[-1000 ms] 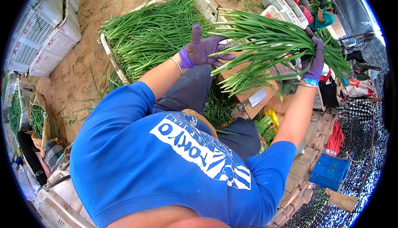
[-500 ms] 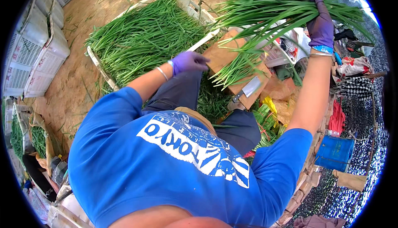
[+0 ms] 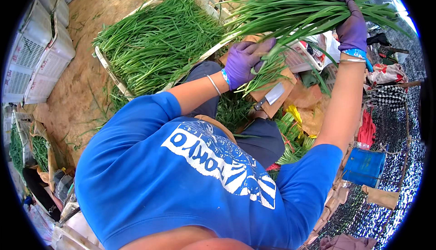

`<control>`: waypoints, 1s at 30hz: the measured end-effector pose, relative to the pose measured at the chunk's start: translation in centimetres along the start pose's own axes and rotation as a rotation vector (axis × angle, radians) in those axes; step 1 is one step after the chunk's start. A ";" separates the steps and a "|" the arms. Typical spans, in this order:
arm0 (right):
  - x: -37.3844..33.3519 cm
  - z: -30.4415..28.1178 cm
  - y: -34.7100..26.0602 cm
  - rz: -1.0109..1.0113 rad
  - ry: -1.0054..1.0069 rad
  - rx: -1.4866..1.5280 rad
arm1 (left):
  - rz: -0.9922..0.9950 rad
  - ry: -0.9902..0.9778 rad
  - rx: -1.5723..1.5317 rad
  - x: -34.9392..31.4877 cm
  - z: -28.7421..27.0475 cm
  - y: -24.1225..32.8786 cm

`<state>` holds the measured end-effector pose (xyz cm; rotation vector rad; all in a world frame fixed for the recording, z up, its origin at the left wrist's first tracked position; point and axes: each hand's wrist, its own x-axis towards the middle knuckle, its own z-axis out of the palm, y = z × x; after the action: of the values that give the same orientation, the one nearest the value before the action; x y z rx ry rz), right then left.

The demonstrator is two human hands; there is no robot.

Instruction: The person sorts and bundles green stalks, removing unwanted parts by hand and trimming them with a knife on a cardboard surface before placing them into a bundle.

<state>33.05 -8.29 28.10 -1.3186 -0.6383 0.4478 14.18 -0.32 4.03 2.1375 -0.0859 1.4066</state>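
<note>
My right hand (image 3: pixel 352 29), in a purple glove, is closed around a long bunch of green garlic chives (image 3: pixel 299 11), held up at the far right with the stem ends pointing left. My left hand (image 3: pixel 245 64), gloved the same way, pinches leaves hanging below that bunch. Its fingertips partly hide what they grip. Beneath it, a smaller bunch of chives (image 3: pixel 272 68) overlies a wooden board (image 3: pixel 278 105). On the board rests a cleaver (image 3: pixel 274 94) with a dark handle, its blade pointing away from me.
Left of the board stands a white crate (image 3: pixel 107 70) heaped with chives (image 3: pixel 159 41). Tied green bundles (image 3: pixel 290 136) lie by my right knee. White crates (image 3: pixel 50 64) are stacked at far left. A blue container (image 3: pixel 363 167) stands at right beside a brick edge.
My left hand has moved right and away from me, from beside the crate to the chives, and closed on hanging leaves. My right hand still holds the bunch in nearly the same place.
</note>
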 end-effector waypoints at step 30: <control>-17.1 0.6 1.5 0.152 -0.088 0.003 | -0.415 -0.558 -1.575 6.5 0.0 4.6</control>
<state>19.89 -18.38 23.75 -1.3554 -0.6124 0.6328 15.46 -2.50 11.54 0.9709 -0.6585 0.1523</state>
